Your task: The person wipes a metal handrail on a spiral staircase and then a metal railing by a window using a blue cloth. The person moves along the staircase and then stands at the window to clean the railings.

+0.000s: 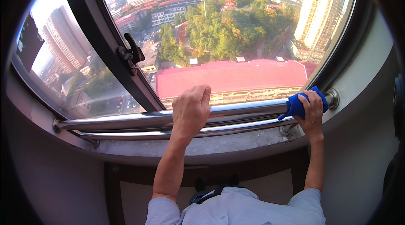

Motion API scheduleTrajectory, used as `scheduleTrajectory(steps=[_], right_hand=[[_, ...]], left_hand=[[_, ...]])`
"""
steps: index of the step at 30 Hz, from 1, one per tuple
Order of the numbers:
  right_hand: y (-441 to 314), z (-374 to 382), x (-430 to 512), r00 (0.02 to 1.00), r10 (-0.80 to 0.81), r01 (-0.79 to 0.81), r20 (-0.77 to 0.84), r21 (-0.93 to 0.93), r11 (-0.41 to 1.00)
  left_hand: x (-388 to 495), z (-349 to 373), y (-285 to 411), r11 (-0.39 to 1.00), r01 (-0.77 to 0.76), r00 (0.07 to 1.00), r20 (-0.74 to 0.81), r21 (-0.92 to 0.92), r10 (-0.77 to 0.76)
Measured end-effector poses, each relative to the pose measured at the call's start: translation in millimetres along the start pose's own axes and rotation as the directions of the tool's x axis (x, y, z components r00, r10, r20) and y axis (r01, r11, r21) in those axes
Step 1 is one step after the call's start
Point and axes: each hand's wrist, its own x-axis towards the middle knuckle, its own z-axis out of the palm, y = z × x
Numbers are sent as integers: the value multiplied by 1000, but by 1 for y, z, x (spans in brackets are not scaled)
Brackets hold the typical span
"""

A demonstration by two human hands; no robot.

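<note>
A shiny metal handrail (pixel 117 122) crosses the window just in front of me, with a thinner metal rail (pixel 126 135) below it. My right hand (pixel 308 108) holds a blue cloth (pixel 297 106) wrapped over the upper rail near its right end, close to the round wall flange (pixel 333 98). My left hand (pixel 191 108) is at the middle of the upper rail, its fingers curled closed; whether it grips the rail or only rests above it cannot be told. No other object shows in it.
Behind the rails stands a dark-framed window with a black latch handle (pixel 134 51) on its upright. A stone sill (pixel 234 142) with white specks lies under the rails. Walls curve in on both sides. Outside, far below, are a red roof, trees and buildings.
</note>
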Motion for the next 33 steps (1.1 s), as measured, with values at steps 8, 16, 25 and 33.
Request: scheduleTrajectory(steps=[8, 16, 25, 33], right_hand=[[78, -14, -36, 995, 103, -105, -16, -107, 989], [60, -10, -36, 990, 139, -140, -21, -117, 983], [-19, 5, 6, 997, 66, -64, -28, 49, 997], [-94, 9, 46, 999, 42, -36, -31, 168, 985]], left_hand=[[0, 1, 0, 996, -72, 995, -59, 53, 75], [1, 0, 5, 997, -57, 997, -40, 59, 59], [2, 1, 4, 996, -62, 998, -15, 70, 63], [1, 3, 2, 994, -78, 996, -40, 81, 81]])
